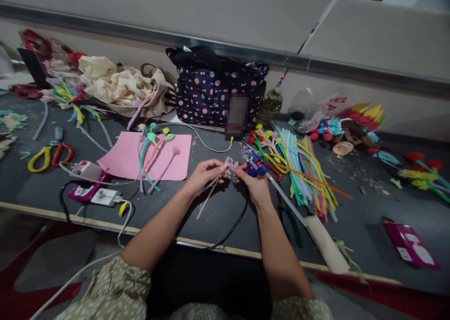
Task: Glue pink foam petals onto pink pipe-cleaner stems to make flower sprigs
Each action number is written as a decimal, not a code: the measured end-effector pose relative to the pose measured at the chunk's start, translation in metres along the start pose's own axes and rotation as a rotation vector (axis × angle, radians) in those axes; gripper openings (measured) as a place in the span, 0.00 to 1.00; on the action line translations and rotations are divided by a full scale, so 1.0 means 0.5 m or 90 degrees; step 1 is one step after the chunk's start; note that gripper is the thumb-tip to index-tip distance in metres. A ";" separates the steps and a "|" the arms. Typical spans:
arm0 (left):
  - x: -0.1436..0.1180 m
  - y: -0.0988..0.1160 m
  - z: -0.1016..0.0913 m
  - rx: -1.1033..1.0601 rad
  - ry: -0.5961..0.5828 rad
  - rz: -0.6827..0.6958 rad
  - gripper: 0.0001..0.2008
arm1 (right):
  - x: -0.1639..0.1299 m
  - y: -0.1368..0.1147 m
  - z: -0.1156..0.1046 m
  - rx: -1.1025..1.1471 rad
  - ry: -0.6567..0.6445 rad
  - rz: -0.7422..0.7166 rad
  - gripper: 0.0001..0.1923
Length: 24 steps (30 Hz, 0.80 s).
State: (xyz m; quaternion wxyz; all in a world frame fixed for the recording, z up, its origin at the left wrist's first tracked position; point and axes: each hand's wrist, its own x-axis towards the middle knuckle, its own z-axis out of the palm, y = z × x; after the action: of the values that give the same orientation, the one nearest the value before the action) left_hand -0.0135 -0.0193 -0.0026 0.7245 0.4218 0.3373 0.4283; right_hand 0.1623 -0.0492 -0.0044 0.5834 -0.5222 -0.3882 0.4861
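Above the table's middle, my left hand (207, 173) pinches a pale pink pipe-cleaner flower (229, 166), and a thin lilac stem runs down below those fingers. My right hand (256, 184) is closed at the flower's right side, its fingertips on a petal. Just behind the right hand lies a blue glue gun (258, 169) with a long clear glue stick (286, 199) sticking out of its back. A thin wooden stick (207, 201) rests below the left hand. Several finished pipe-cleaner flowers (154, 146) lie on a pink sheet (181, 158) to the left.
A bundle of coloured pipe cleaners (305, 172) lies right, near green-handled pliers (293, 221) and a cardboard tube (326, 245). Scissors (44, 159) and a purple power strip (87, 188) with cables are left. Behind stand a dotted bag (200, 92), a phone (237, 116) and a bottle (272, 105).
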 end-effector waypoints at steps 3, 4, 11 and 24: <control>-0.002 -0.003 0.003 0.009 -0.034 0.003 0.14 | -0.004 -0.005 0.004 -0.001 -0.031 -0.007 0.15; -0.002 -0.004 0.003 0.011 -0.038 0.003 0.14 | -0.004 -0.005 0.005 -0.007 -0.036 -0.013 0.14; -0.004 -0.001 0.004 0.011 -0.050 0.028 0.12 | -0.004 0.003 0.007 0.001 -0.040 -0.014 0.15; -0.003 0.001 0.003 0.013 -0.062 0.064 0.11 | -0.003 0.007 0.013 0.023 -0.041 -0.025 0.13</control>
State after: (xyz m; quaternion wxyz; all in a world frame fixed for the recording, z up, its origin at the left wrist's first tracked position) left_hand -0.0129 -0.0208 -0.0014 0.7130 0.4659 0.2844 0.4400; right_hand 0.1553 -0.0493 -0.0065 0.5892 -0.4882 -0.4080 0.4980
